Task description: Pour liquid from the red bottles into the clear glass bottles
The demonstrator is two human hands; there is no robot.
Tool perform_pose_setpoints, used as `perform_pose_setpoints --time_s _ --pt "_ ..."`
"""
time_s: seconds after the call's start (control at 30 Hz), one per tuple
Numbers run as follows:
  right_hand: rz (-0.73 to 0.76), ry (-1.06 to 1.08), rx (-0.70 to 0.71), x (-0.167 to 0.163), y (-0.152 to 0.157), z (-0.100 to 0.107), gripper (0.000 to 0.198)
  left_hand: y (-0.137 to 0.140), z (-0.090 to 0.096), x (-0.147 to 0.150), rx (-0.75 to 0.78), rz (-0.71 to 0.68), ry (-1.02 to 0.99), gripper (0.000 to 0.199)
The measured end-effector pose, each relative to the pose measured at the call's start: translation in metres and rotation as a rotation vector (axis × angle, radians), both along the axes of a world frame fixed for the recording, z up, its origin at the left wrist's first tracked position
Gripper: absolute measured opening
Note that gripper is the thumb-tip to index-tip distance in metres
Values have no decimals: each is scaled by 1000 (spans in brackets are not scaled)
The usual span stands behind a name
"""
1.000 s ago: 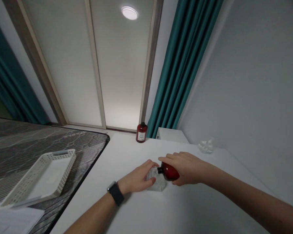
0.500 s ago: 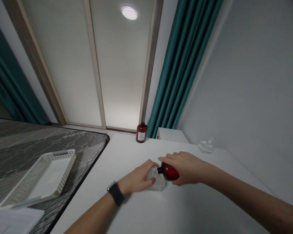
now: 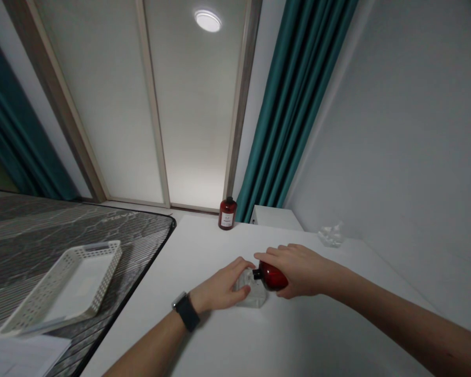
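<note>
My right hand (image 3: 296, 269) is wrapped round a dark red bottle (image 3: 272, 276), tipped nearly on its side with its black neck pointing left. That neck is over a clear glass container (image 3: 255, 298) standing on the white table. Thumb and fingers of my left hand (image 3: 230, 285) curl round the container's left side and upper part, hiding some of it. Whether liquid runs from the bottle I cannot make out. A dark watch (image 3: 186, 311) is on my left wrist.
Another dark red bottle (image 3: 227, 214), labelled and black-topped, stands at the far edge of the white table (image 3: 227, 345). A clear, faceted object (image 3: 331, 235) lies by the wall. At left, a white perforated basket (image 3: 96, 303) and papers (image 3: 27, 351) rest on a grey patterned surface.
</note>
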State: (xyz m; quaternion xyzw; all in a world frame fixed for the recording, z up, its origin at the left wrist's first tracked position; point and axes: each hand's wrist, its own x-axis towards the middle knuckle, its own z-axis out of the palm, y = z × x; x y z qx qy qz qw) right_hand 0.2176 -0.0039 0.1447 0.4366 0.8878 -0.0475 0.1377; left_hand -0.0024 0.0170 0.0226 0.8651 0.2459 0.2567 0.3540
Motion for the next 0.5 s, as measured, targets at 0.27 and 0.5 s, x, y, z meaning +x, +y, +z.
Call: perform_pose_setpoints --time_s 0.27,0.5 --pt "1 -9 1 -1 -1 1 83 0 2 0 4 0 -1 41" --pt "2 -17 1 -3 0 2 84 0 2 0 -5 7 4 43"
